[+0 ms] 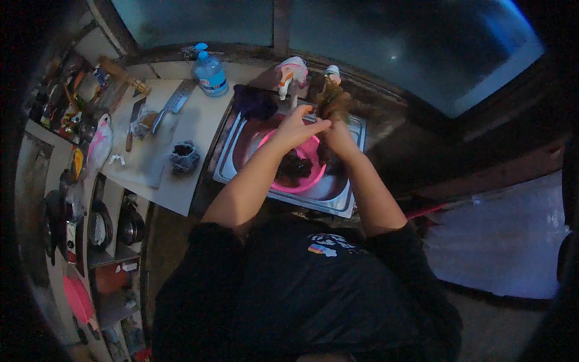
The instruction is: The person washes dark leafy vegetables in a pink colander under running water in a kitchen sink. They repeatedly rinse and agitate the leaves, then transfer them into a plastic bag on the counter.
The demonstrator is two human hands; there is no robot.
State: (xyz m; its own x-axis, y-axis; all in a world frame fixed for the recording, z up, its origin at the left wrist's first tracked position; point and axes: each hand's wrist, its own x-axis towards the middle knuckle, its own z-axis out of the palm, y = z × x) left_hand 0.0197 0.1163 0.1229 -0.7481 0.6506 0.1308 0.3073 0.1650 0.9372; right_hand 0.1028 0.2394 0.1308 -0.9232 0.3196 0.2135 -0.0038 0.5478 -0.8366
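Note:
Over a metal sink [348, 208] my two hands are close together. My right hand [341, 135] grips a wet-looking, brownish-green leafy bunch [334, 102], whose exact kind I cannot tell. The fingers of my left hand [301, 126] are spread, and their tips reach to the bunch and the right hand; whether they pinch any of it is unclear. Below the hands a pink plastic basin [301, 186] sits in the sink, with a dark leafy mass [294, 167] inside. Behind the left hand stands a faucet [294, 97], its top wrapped in plastic.
A dark cloth [254, 102] lies at the sink's back left corner. On the left counter [199, 154] are a blue pump bottle [211, 77], a cleaver [172, 106], and a plastic-lined dark container [184, 157]. A white-capped bottle [332, 71] stands behind the bunch. Shelves with pans [131, 226] are at left.

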